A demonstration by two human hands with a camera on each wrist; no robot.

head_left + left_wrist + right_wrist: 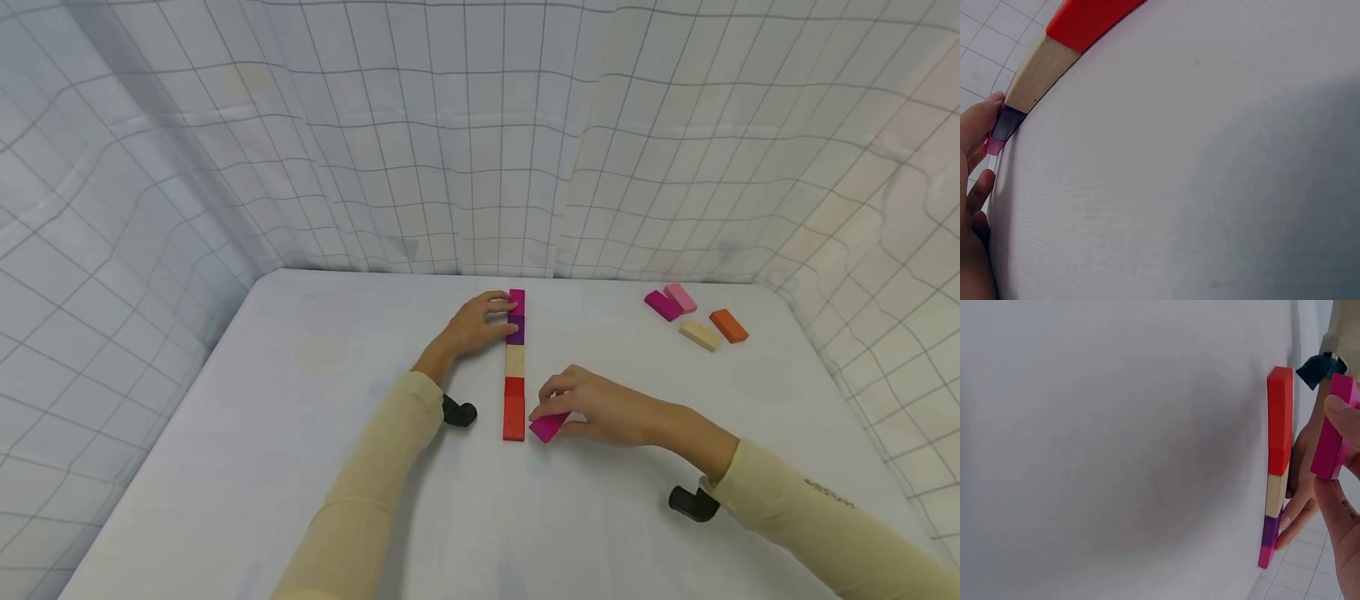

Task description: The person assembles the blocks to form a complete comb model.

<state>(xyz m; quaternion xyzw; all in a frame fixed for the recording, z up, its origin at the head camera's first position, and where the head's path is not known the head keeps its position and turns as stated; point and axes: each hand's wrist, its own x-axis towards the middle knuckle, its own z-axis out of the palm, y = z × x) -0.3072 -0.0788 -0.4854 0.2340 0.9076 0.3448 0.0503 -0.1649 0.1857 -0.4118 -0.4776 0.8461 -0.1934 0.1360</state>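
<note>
A straight row of coloured wooden blocks lies on the white table, running away from the person. From the far end come a magenta block (517,300), a purple block (516,332), a natural wood block (515,361) and a red stretch (513,417). My left hand (474,325) rests at the far end, its thumb on the purple block and other fingertips by the magenta one. To the right of the red end, my right hand (600,407) pinches another magenta block (1333,434) between thumb and fingers. This held block is tilted, beside the row and apart from it.
At the back right lie loose blocks: a magenta block (663,306), a pink block (680,297), a natural wood block (700,336) and an orange block (729,326). White grid-patterned curtains (510,150) surround the table (300,467) at the back and sides.
</note>
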